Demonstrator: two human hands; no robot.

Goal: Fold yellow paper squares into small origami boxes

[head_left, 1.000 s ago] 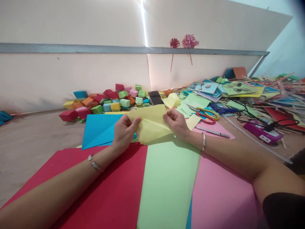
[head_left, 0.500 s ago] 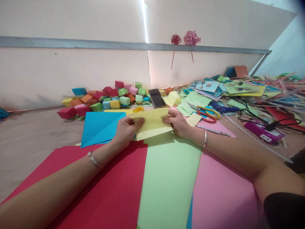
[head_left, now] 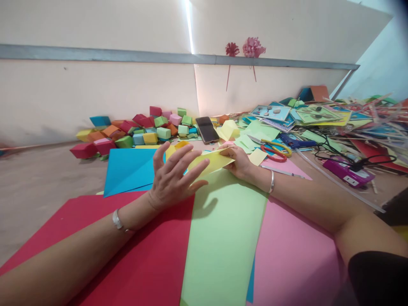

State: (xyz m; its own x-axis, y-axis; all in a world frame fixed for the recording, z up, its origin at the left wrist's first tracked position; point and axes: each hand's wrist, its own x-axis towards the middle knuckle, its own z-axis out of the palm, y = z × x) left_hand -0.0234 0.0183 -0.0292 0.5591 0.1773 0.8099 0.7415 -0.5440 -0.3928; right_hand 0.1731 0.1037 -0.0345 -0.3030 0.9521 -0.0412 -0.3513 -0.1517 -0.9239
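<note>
A sheet of yellow paper (head_left: 216, 163) is pinched at its right end by my right hand (head_left: 237, 161), which wears a silver bangle. Just left of it, my left hand (head_left: 175, 178) is raised with the fingers spread and nothing in them; it partly covers the yellow sheet. Beneath both hands lie large sheets: red paper (head_left: 137, 250), light green paper (head_left: 223, 246) and pink paper (head_left: 293, 255). Blue paper (head_left: 127, 170) lies beyond my left wrist.
Several coloured paper boxes (head_left: 140, 131) are heaped along the wall, beside a phone (head_left: 207, 130). To the right are scissors (head_left: 277, 151), a blue glue gun (head_left: 298, 143), a purple power strip (head_left: 347, 172) and piled cards (head_left: 270, 112). Paper flowers (head_left: 254, 46) hang from the rail.
My left hand has let go of the yellow paper and opened, fingers spread. The sheet has tilted and stays in my right hand. The view has shifted slightly.
</note>
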